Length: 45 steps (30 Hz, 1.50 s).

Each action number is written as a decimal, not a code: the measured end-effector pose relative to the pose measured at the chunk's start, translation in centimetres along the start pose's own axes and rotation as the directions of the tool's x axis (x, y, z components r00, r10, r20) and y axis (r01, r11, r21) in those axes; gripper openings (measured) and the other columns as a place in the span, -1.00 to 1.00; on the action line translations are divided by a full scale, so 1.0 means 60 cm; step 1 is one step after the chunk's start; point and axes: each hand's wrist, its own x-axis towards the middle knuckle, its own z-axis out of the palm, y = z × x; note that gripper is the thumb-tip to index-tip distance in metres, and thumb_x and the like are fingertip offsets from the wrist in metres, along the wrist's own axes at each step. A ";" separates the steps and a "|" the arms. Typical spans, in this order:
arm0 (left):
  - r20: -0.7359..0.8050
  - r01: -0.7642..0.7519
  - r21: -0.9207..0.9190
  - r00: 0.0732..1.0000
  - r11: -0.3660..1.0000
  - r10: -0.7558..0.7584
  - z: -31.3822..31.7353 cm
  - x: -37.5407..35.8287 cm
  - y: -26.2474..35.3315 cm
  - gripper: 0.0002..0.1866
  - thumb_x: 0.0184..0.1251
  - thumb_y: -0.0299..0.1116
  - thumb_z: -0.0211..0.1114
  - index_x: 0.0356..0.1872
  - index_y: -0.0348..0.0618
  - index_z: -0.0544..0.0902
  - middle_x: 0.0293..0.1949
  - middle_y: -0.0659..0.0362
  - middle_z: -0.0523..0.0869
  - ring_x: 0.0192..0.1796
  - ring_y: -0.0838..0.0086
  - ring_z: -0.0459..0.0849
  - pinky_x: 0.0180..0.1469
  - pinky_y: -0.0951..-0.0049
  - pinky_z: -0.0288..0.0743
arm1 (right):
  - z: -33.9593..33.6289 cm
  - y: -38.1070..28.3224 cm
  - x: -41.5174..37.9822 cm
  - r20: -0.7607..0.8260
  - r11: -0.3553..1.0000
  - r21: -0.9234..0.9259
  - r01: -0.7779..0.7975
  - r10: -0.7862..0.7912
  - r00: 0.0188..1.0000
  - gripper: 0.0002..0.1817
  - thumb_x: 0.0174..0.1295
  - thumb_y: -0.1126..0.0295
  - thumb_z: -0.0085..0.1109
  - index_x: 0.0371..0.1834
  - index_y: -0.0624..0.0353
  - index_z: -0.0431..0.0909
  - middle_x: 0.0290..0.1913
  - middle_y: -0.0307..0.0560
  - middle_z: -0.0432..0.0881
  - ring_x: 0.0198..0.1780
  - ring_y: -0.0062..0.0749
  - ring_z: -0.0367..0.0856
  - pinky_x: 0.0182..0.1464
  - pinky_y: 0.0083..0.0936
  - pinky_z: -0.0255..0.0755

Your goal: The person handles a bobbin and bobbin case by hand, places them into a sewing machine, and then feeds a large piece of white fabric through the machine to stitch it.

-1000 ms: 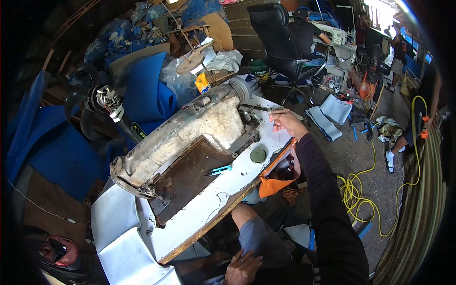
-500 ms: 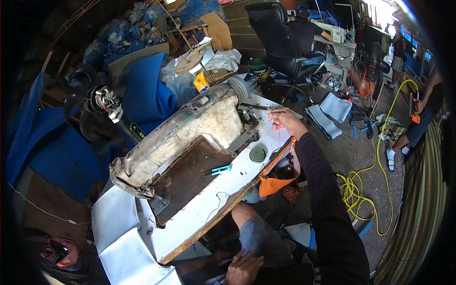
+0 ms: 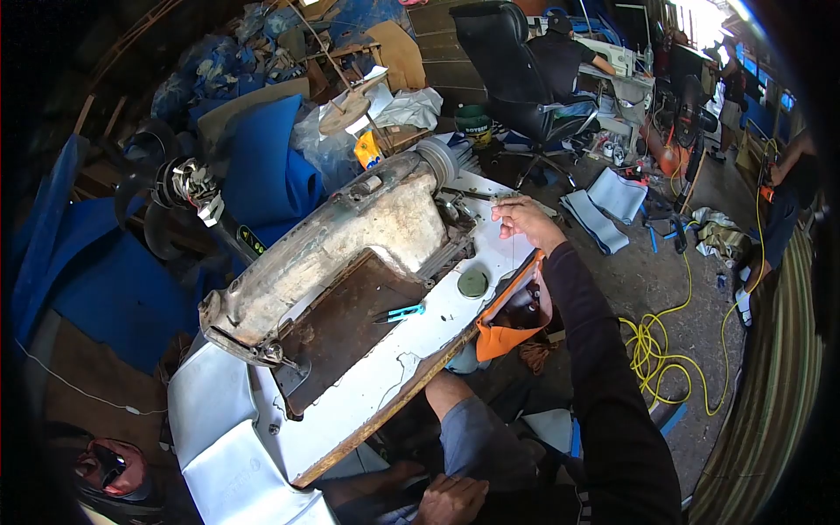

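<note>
An old, worn sewing machine [image 3: 367, 223] lies across a white tabletop [image 3: 372, 372], with a brown metal bed plate [image 3: 350, 328] in front of it. My right hand [image 3: 527, 224] is over the table's right end, beside the machine's handwheel side. Its fingers are bent and pinched together; whatever may be between them is too small to make out. My left hand [image 3: 452, 500] rests low near my leg, its fingers curled with nothing visible in them. Blue thread snips [image 3: 405, 312] lie at the bed plate's edge. A round green disc [image 3: 472, 283] sits on the tabletop nearby.
An orange pouch [image 3: 507, 339] hangs at the table's front edge. Yellow hose [image 3: 652, 350] coils on the floor to the right. A black office chair [image 3: 494, 70] stands behind, near a seated person [image 3: 560, 61]. Another person [image 3: 792, 184] stands at far right. Blue sheets [image 3: 262, 162] are piled behind.
My left hand's spread fingers have curled in. My right hand has barely moved. The person at far right has shifted, and the yellow hose has swung with them.
</note>
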 end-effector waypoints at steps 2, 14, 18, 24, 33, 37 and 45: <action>-0.002 -0.006 0.005 1.000 1.000 0.006 -0.001 0.000 0.000 -0.89 0.35 -0.37 0.41 -0.29 -0.18 0.80 -0.33 0.05 0.82 -0.27 0.16 0.80 -0.18 0.14 0.63 | 0.002 -0.001 -0.001 -0.002 1.000 0.006 0.002 -0.002 1.000 -0.80 0.39 0.29 0.32 -0.22 0.23 0.72 -0.33 -0.22 0.72 -0.49 -0.58 0.59 -0.34 -0.42 0.71; 0.018 -0.018 0.009 1.000 1.000 0.017 0.006 -0.003 -0.002 -0.89 0.34 -0.37 0.42 -0.28 -0.19 0.80 -0.35 0.03 0.81 -0.28 0.17 0.79 -0.11 0.16 0.64 | 0.006 -0.007 -0.006 -0.020 1.000 0.021 0.002 -0.002 1.000 -0.80 0.38 0.30 0.37 -0.24 0.23 0.72 -0.39 -0.28 0.68 -0.53 -0.67 0.55 -0.36 -0.40 0.73; 0.020 -0.017 -0.010 1.000 1.000 0.018 0.009 -0.005 -0.001 -0.87 0.34 -0.35 0.43 -0.28 -0.18 0.81 -0.34 0.06 0.83 -0.25 0.19 0.80 -0.08 0.17 0.64 | 0.004 -0.004 -0.003 -0.008 1.000 0.001 -0.001 0.001 1.000 -0.79 0.40 0.28 0.33 -0.26 0.21 0.73 -0.35 -0.26 0.70 -0.49 -0.62 0.54 -0.33 -0.39 0.71; 0.005 0.000 -0.018 1.000 1.000 0.000 0.020 -0.011 -0.004 -0.86 0.35 -0.33 0.44 -0.26 -0.19 0.82 -0.32 0.08 0.84 -0.24 0.22 0.81 -0.06 0.19 0.64 | 0.008 -0.011 -0.011 -0.023 1.000 0.011 0.008 -0.007 1.000 -0.81 0.38 0.31 0.35 -0.26 0.22 0.72 -0.45 -0.31 0.64 -0.55 -0.69 0.51 -0.36 -0.41 0.73; 0.007 -0.017 -0.009 1.000 1.000 0.017 0.015 -0.009 -0.008 -0.86 0.37 -0.35 0.42 -0.25 -0.22 0.82 -0.29 0.05 0.85 -0.23 0.19 0.82 -0.07 0.18 0.66 | 0.001 -0.004 -0.001 0.009 1.000 -0.007 -0.012 0.012 1.000 -0.79 0.40 0.27 0.31 -0.28 0.20 0.72 -0.38 -0.28 0.67 -0.49 -0.63 0.55 -0.33 -0.41 0.70; 0.016 -0.002 -0.032 1.000 0.999 0.002 0.014 -0.008 -0.007 -0.86 0.38 -0.35 0.41 -0.24 -0.21 0.82 -0.29 0.05 0.85 -0.22 0.18 0.82 -0.06 0.18 0.66 | 0.008 -0.008 -0.005 -0.024 1.000 0.011 -0.002 0.002 1.000 -0.80 0.38 0.29 0.36 -0.27 0.22 0.72 -0.48 -0.34 0.59 -0.54 -0.68 0.52 -0.36 -0.43 0.72; 0.052 0.047 -0.027 0.998 0.999 -0.045 0.002 -0.005 -0.002 -0.84 0.41 -0.34 0.39 -0.23 -0.21 0.83 -0.24 0.03 0.86 -0.17 0.17 0.83 -0.04 0.20 0.67 | 0.006 -0.004 -0.004 -0.022 1.000 -0.005 -0.005 0.005 1.000 -0.82 0.39 0.31 0.35 -0.23 0.22 0.72 -0.42 -0.32 0.65 -0.51 -0.68 0.53 -0.35 -0.40 0.73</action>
